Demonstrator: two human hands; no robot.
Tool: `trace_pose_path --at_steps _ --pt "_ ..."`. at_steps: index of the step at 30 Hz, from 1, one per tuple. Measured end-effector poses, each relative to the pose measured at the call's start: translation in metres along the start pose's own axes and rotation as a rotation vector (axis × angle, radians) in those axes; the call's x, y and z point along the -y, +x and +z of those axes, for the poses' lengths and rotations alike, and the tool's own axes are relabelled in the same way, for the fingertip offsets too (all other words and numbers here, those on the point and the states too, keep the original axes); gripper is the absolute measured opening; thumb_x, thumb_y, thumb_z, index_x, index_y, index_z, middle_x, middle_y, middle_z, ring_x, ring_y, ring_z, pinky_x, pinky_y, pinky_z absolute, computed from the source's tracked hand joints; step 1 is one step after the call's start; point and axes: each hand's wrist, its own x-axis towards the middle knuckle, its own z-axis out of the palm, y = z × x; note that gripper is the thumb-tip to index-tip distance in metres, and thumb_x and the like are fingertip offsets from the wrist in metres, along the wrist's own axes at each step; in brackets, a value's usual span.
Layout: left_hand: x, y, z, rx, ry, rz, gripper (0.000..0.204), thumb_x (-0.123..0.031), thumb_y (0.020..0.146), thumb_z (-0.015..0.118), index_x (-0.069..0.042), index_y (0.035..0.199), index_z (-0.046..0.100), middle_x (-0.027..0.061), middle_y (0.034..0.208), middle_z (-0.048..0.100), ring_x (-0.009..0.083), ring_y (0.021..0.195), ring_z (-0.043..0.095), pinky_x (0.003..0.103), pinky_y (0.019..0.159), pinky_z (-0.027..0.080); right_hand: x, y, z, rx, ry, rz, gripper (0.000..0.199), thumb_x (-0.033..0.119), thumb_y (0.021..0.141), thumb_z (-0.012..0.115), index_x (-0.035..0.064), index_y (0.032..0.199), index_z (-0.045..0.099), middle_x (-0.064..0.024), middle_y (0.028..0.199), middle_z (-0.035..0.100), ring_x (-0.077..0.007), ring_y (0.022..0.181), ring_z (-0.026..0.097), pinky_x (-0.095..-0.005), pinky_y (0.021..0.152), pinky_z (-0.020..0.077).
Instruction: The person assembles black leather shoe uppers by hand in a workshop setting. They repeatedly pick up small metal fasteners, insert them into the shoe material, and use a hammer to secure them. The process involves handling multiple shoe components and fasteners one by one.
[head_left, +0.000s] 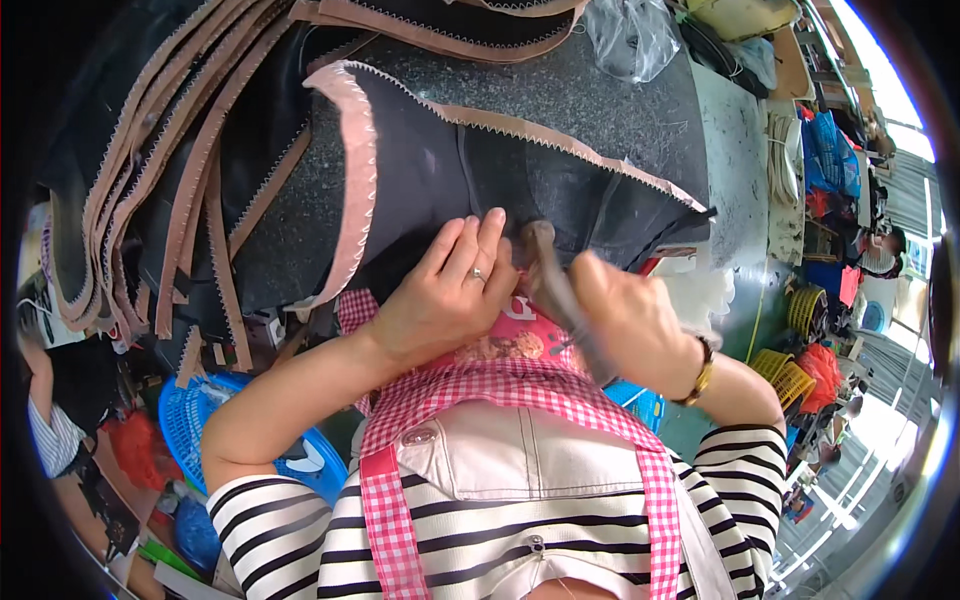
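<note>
A black leather-like piece (pixel 490 170) with brown, zigzag-stitched edging lies across the dark worktop in front of me. My left hand (pixel 455 280), with a ring on one finger, rests at its near edge. Its fingers stretch forward, laid on the material. My right hand (pixel 630 305) is wrapped round a hammer (pixel 565 290), blurred by motion. The hammer's head is over the black piece, just right of my left fingertips. My left thumb and the near edge under my hands are partly hidden.
Several similar black pieces with brown trim (pixel 190 150) hang and lie in a stack at the left. A clear plastic bag (pixel 632 40) sits at the far edge of the speckled worktop (pixel 610 110). A blue basket (pixel 185 425) stands low at left; yellow baskets (pixel 785 378) are at right.
</note>
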Motion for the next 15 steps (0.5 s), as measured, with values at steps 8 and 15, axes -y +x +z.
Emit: trace_pose_path --at_steps 8,15 --pt "0.003 -0.009 -0.007 0.009 -0.075 0.001 0.040 -0.012 0.081 0.054 0.006 0.116 0.059 0.0243 0.124 0.054 0.0366 0.116 0.055 0.044 0.103 0.046 -0.041 0.024 -0.023 0.094 0.313 -0.053 0.021 0.016 0.088 0.064 0.0033 0.093 0.049 -0.0174 0.060 0.052 -0.0408 0.058 0.055 -0.0440 0.050 0.0413" --pt "0.003 -0.008 -0.008 0.016 -0.101 0.019 0.040 -0.012 0.079 0.054 0.008 0.113 0.060 0.0245 0.118 0.057 0.0381 0.113 0.057 0.045 0.102 0.048 -0.052 0.046 -0.035 0.270 0.229 -0.170 0.027 0.016 0.084 0.067 0.0035 0.090 0.044 -0.0185 0.058 0.052 -0.0421 0.060 0.056 -0.0455 0.051 0.0412"
